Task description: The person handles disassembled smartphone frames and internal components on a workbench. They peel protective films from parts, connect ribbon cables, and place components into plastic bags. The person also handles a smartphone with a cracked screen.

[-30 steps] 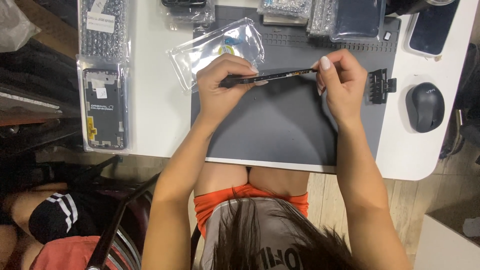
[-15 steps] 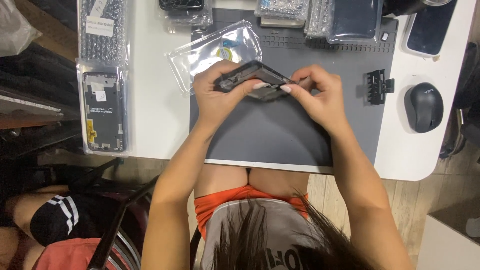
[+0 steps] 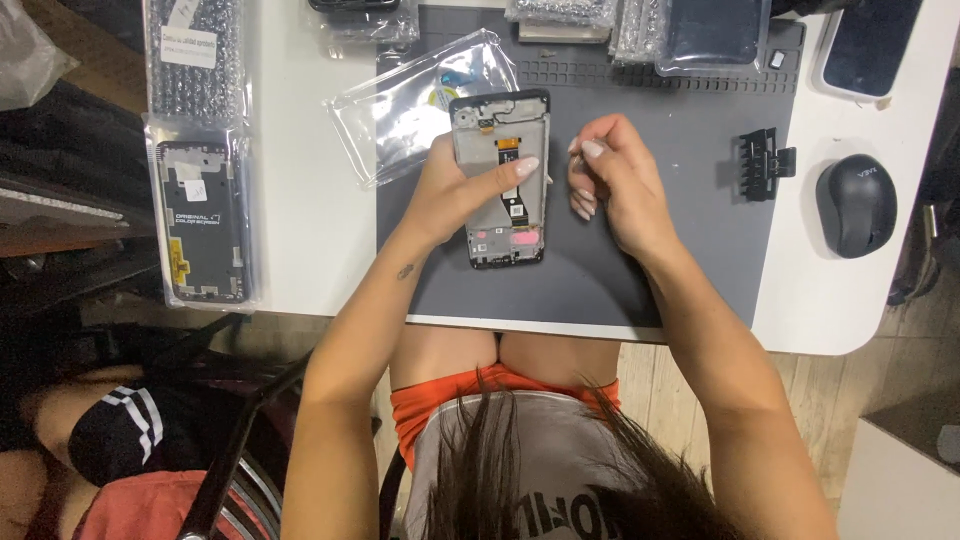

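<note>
A phone screen assembly (image 3: pixel 505 130) lies inner side up on the grey work mat (image 3: pixel 650 150), its metal frame and orange flex cable showing. My left hand (image 3: pixel 462 188) rests on its left side, with the thumb laid across the middle of it. My right hand (image 3: pixel 608 180) hovers just right of the assembly with the fingers curled in; whether it pinches anything small is not visible. An empty clear plastic bag (image 3: pixel 405 105) lies under the assembly's upper left corner.
A bagged screen part (image 3: pixel 200 225) and a bubble-wrapped pack (image 3: pixel 195 60) lie on the white table at left. A black clip tool (image 3: pixel 765 163) and a black mouse (image 3: pixel 856 205) sit at right. More bagged parts (image 3: pixel 700 35) line the mat's far edge. Another person sits lower left.
The assembly was held edge-on between both hands above the mat. It has been turned flat, inner side up, and my right hand has let go of it.
</note>
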